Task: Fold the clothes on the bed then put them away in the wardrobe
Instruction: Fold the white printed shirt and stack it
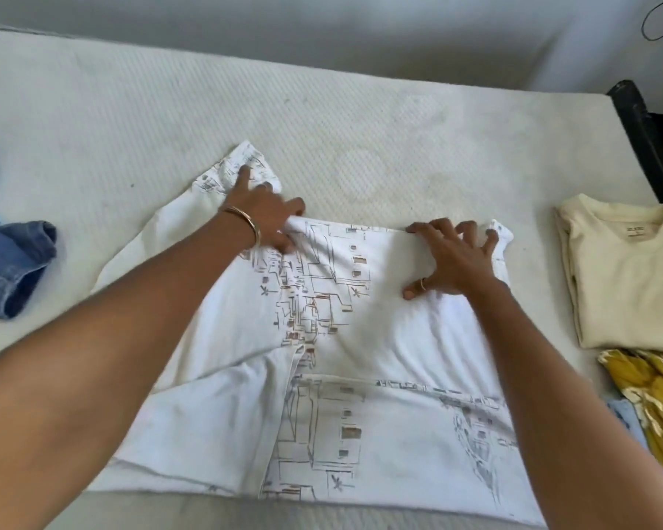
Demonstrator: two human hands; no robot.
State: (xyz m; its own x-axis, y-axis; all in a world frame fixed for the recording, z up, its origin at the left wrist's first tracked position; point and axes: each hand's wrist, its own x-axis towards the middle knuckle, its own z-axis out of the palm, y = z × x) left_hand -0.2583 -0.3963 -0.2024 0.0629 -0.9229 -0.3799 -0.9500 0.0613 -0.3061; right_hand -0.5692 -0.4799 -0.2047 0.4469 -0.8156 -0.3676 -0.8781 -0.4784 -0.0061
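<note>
Your left hand (pixel 263 218) has its forefinger stretched out flat onto the printed sleeve (pixel 242 174) of the white shirt (pixel 379 338), while its thumb and lower fingers close on the shirt's folded top edge, pinching the cloth there. A thin bangle (pixel 245 223) sits at that wrist. Your right hand (pixel 452 262) lies palm down on the same folded edge, fingers spread and bent at the knuckles, tips pressing the cloth near the far right corner; the thumb, with a ring (pixel 423 283) on it, lies flat on the fabric. It grips nothing that you can see, only presses.

The white shirt, printed with line drawings of buildings, lies spread on the bed (pixel 360 120) right in front of you, one sleeve sticking out to the upper left, its top part folded over.

To the right, apart from it, a cream T-shirt (pixel 624 277) lies folded, with a yellow patterned garment (pixel 651 399) just below it and a bit of pale blue cloth (pixel 626 416) beside that. At the left edge lies blue denim clothing (pixel 12 265). A dark bed frame (pixel 647 139) shows at the far right corner.
</note>
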